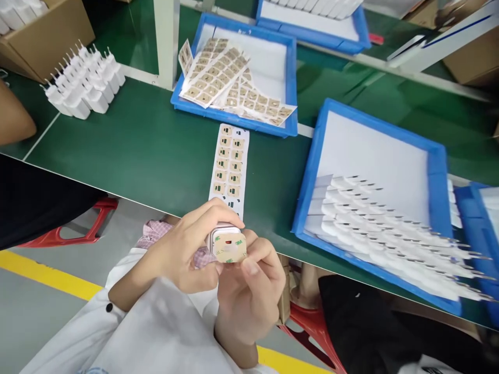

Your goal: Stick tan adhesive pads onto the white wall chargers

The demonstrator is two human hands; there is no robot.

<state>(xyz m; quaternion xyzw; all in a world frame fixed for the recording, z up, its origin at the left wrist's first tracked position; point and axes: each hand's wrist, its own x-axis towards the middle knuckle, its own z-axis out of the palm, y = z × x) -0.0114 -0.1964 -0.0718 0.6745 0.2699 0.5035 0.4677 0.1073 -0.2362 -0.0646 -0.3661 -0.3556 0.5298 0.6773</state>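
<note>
My left hand [185, 244] is wrapped around a small white plastic housing [224, 226], its end face turned up toward me. A tan adhesive sticker [230, 248] with green print and a small slot lies over that end face; something red shows through the slot. At the sticker's lower right corner, the thumb and forefinger of my right hand [255, 285] pinch together at its edge. Just beyond my hands, a white sheet of tan stickers [229, 158] lies on the green table, its near end showing bare backing. My fingers hide most of the housing.
A blue tray [241, 121] holds more sticker sheets. To the right, another blue tray [312, 166] carries rows of white units with thin metal tips. Similar white units [83, 88] stand at the left near a cardboard box [74, 31]. A person's arm [13, 117] rests at far left.
</note>
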